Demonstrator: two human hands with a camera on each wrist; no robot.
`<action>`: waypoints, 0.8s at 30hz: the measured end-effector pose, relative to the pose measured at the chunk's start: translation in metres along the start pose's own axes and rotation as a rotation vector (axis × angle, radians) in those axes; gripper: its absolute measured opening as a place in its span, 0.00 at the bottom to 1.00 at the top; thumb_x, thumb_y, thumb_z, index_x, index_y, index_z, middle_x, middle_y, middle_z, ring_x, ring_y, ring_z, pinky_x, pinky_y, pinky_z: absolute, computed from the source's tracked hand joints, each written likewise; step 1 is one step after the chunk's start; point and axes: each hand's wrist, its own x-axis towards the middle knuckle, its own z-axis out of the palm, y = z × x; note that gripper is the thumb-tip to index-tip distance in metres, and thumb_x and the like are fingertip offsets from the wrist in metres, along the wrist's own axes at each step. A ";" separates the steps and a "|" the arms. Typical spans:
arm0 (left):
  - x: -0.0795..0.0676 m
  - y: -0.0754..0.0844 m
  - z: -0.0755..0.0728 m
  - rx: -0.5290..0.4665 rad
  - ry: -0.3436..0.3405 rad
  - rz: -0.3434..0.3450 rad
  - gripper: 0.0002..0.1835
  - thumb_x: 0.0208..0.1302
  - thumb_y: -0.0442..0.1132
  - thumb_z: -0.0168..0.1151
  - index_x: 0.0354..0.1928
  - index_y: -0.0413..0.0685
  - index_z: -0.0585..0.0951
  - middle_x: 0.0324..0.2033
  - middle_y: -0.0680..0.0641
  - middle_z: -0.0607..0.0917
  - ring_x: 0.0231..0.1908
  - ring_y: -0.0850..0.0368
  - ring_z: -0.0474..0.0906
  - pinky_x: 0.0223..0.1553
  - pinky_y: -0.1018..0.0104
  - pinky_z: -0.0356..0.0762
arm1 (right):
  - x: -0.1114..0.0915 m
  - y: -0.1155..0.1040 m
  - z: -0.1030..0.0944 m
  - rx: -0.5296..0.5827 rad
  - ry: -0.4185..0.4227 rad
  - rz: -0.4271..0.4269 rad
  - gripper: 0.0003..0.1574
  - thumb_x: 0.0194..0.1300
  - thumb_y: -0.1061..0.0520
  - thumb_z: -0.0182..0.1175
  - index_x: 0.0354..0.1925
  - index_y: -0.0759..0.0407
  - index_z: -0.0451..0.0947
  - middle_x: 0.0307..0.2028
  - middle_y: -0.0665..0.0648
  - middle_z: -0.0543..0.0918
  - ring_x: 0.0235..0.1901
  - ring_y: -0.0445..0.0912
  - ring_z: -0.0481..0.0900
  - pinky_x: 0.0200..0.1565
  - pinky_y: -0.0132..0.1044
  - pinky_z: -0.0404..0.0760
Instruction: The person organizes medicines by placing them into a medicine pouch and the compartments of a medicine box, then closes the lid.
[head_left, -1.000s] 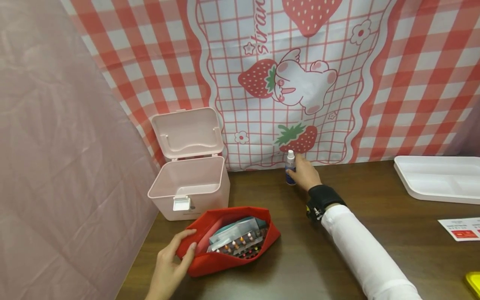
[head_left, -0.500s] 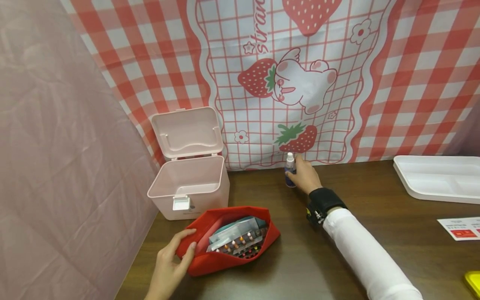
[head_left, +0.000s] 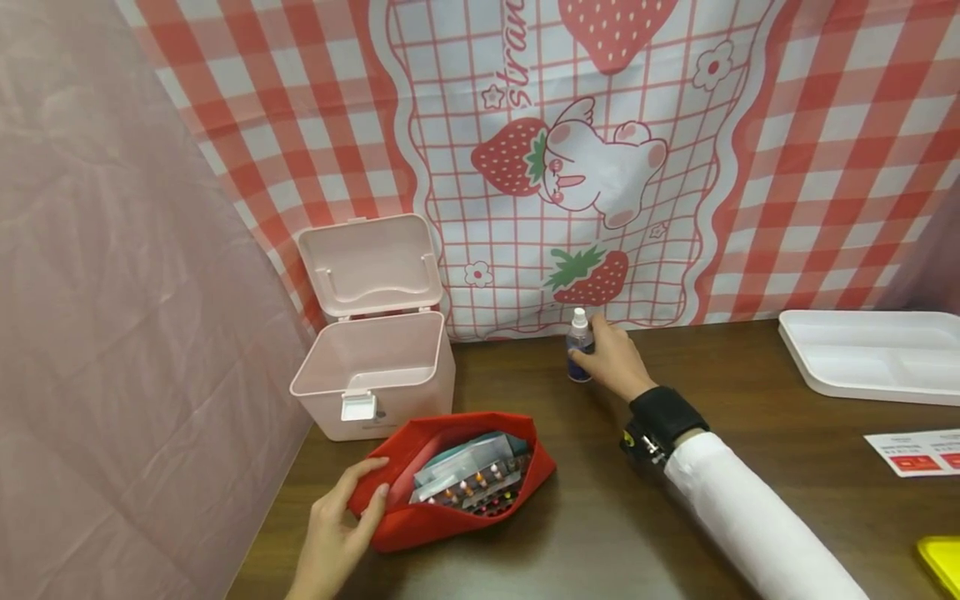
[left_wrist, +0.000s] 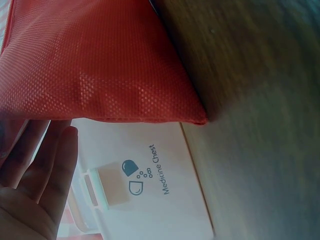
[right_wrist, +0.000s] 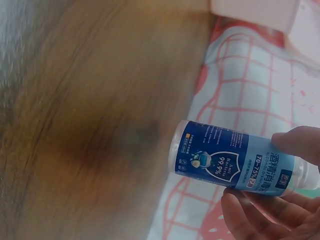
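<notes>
A small alcohol spray bottle [head_left: 578,337] with a blue label and white top is upright near the back of the table. My right hand [head_left: 613,360] pinches it between thumb and fingers. In the right wrist view the spray bottle [right_wrist: 225,160] shows its printed label, and its base appears slightly off the wood. At the front left, a red pouch [head_left: 431,529] gapes, with blister packs [head_left: 480,483] and a teal packet inside. My left hand [head_left: 337,521] grips the pouch's left end by thumb and fingers. In the left wrist view, part of those fingers is hidden behind the pouch.
Behind the pouch stands a pale pink medicine chest [head_left: 408,400] with its lid [head_left: 375,267] raised. A white divided tray [head_left: 832,387], a printed card [head_left: 911,454] and a yellow object [head_left: 941,558] lie at the right. A strawberry-print cloth [head_left: 600,167] hangs along the back edge.
The right hand has brought the spray bottle a little toward me. The left hand keeps its grip on the pouch. The head view has shifted slightly.
</notes>
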 end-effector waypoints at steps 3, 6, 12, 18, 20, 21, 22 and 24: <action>0.000 0.000 0.000 0.000 -0.002 -0.003 0.23 0.48 0.25 0.65 0.49 0.47 0.78 0.39 0.48 0.84 0.37 0.64 0.80 0.43 0.83 0.70 | -0.007 -0.007 -0.006 0.025 0.010 -0.029 0.29 0.56 0.53 0.62 0.49 0.68 0.64 0.44 0.72 0.78 0.42 0.62 0.79 0.40 0.52 0.78; 0.000 0.000 0.000 -0.001 -0.001 -0.004 0.23 0.48 0.25 0.65 0.49 0.47 0.78 0.39 0.48 0.84 0.37 0.63 0.80 0.43 0.83 0.70 | -0.015 -0.017 -0.014 0.049 0.016 -0.070 0.29 0.56 0.54 0.62 0.50 0.68 0.64 0.44 0.71 0.78 0.42 0.62 0.79 0.39 0.51 0.78; 0.000 0.000 -0.001 0.005 -0.003 -0.009 0.23 0.48 0.25 0.65 0.49 0.48 0.78 0.39 0.48 0.85 0.37 0.63 0.80 0.44 0.83 0.69 | -0.035 -0.042 -0.029 0.083 0.021 -0.167 0.30 0.56 0.54 0.63 0.53 0.65 0.64 0.43 0.67 0.79 0.40 0.56 0.80 0.36 0.47 0.79; 0.000 0.001 -0.001 0.006 -0.009 -0.025 0.22 0.49 0.26 0.64 0.49 0.48 0.78 0.39 0.49 0.85 0.37 0.64 0.80 0.44 0.83 0.69 | -0.051 -0.068 -0.041 0.096 0.067 -0.260 0.29 0.55 0.55 0.64 0.52 0.63 0.64 0.40 0.62 0.80 0.35 0.50 0.79 0.31 0.39 0.74; 0.000 0.001 -0.001 0.006 -0.011 -0.027 0.22 0.49 0.26 0.64 0.49 0.48 0.78 0.39 0.49 0.85 0.37 0.64 0.80 0.44 0.84 0.69 | -0.056 -0.077 -0.045 0.101 0.088 -0.293 0.29 0.55 0.56 0.65 0.51 0.63 0.65 0.39 0.61 0.80 0.33 0.48 0.78 0.30 0.37 0.72; 0.000 0.001 -0.001 0.007 -0.011 -0.026 0.22 0.49 0.26 0.64 0.49 0.48 0.78 0.39 0.49 0.85 0.37 0.64 0.80 0.44 0.84 0.69 | -0.058 -0.082 -0.047 0.105 0.099 -0.308 0.29 0.54 0.56 0.65 0.50 0.62 0.65 0.39 0.60 0.80 0.33 0.47 0.77 0.30 0.36 0.71; 0.000 0.001 0.000 0.007 -0.010 -0.024 0.22 0.49 0.26 0.64 0.49 0.48 0.78 0.39 0.49 0.85 0.37 0.63 0.80 0.44 0.84 0.69 | -0.060 -0.086 -0.049 0.113 0.105 -0.323 0.29 0.54 0.56 0.65 0.50 0.62 0.65 0.39 0.60 0.80 0.33 0.46 0.77 0.30 0.35 0.70; 0.000 0.002 0.000 0.007 -0.010 -0.026 0.22 0.49 0.26 0.64 0.49 0.48 0.78 0.39 0.49 0.85 0.37 0.64 0.80 0.44 0.84 0.69 | -0.065 -0.096 -0.052 0.129 0.120 -0.354 0.29 0.53 0.55 0.66 0.49 0.62 0.65 0.38 0.58 0.80 0.32 0.45 0.76 0.29 0.34 0.70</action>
